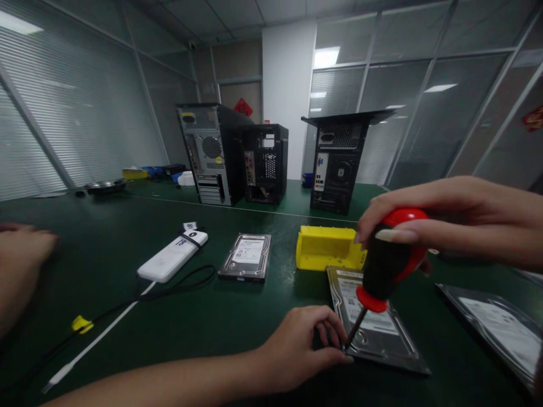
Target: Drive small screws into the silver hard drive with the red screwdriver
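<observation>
Around the room, glass partitions (85, 107) lined with blinds stand under lit ceiling panels, and a white pillar (288, 73) rises at the back. My dark green table (190, 333) stretches across the view, smooth and faintly shiny, a pale line crossing its far part. Beyond that line stand a grey-backed computer case (207, 158), an open black case (278, 158) beside it and, farther right, a third case (341, 169). Another person's hand (25, 249) is at the left edge. My right grip (462, 209) is wrapped round the handle of a red-and-black screwdriver (382, 265), tilted so its tip meets the near left corner of a hard drive (365, 316) flat on the table. My left grip (301, 345) has thumb and fingers almost together there; whether they pinch anything I cannot tell. Just behind the drive is a yellow bin (328, 249); a second drive (250, 254) lies left of the bin. A yellow tag (82, 324) sits on a black cord (114, 308).
</observation>
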Demonstrator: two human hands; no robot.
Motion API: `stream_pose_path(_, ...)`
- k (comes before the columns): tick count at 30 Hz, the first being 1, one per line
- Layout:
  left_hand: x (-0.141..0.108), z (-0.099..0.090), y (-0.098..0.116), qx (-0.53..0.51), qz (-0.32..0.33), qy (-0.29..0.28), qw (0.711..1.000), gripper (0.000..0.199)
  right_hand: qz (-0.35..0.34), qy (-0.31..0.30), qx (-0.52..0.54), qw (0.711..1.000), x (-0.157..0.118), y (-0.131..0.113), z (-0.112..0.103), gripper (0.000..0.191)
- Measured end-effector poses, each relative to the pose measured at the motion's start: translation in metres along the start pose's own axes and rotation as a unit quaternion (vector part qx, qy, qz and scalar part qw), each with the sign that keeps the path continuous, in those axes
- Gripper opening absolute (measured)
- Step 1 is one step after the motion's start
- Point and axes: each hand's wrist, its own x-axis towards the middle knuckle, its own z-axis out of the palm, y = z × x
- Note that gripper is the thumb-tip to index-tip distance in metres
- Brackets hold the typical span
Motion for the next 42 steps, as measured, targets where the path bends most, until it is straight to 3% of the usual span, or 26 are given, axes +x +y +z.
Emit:
stream_pose_path(11, -0.001, 0.0, 0.002, -0.012, 0.0, 0.004, 1.0, 0.021, 0.065, 0.023, -0.015, 0.998, -0.009, 0.011, -0.004, 0.027)
stream_pose_path(22, -0.001, 0.0, -0.001, -0.006, 0.006, 0.005, 1.0, 0.018, 0.006, 0.031, -0.041, 0.999, -0.004, 0.002, -0.001, 0.025)
stream_pose_path(42, -0.002, -0.002, 0.0, -0.009, -0.006, -0.005, 1.0, 0.02, 0.094, 0.018, -0.026, 0.995, -0.003, -0.003, -0.003, 0.03)
